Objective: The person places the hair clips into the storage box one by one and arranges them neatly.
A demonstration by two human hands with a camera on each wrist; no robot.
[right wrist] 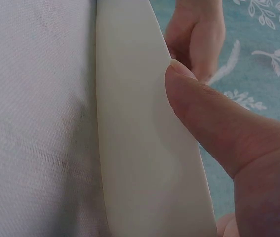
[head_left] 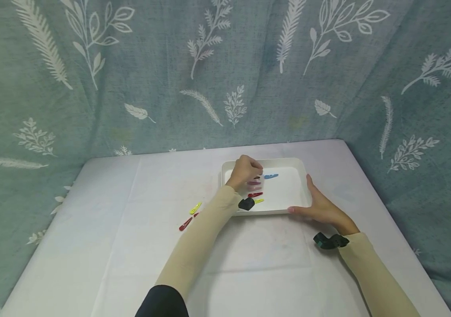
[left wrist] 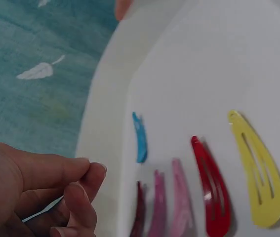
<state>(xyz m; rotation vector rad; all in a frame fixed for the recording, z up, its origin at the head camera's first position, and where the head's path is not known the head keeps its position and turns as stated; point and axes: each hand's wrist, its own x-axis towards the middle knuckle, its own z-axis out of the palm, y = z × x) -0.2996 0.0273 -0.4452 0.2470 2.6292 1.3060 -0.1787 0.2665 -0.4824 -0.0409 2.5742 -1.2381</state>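
Leaf-printed cloth (head_left: 257, 94) hangs behind a white-covered table (head_left: 257, 259). The left hand (head_left: 244, 171) brings its fingertips nearly together above the white tray (head_left: 288, 189); whether they hold anything cannot be told. The right hand (head_left: 322, 209), spread, grips its near right corner. Hair clips (head_left: 255, 194) lie inside, loose clips (head_left: 185, 223) beyond the near left corner. Arranging seems underway; fetching those likely follows. No writing shows.

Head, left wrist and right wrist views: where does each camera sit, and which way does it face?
Head: on the head, facing forward and down at the tray; sleeves, left hand and right hand show.
Left wrist: on that wrist, facing into the tray at hair clips; left fingers show, plus a fingertip at top.
Right wrist: on that wrist, facing along the tray's outer wall; right thumb close up, left hand beyond.
Shared: head and left wrist both show the blue clip.
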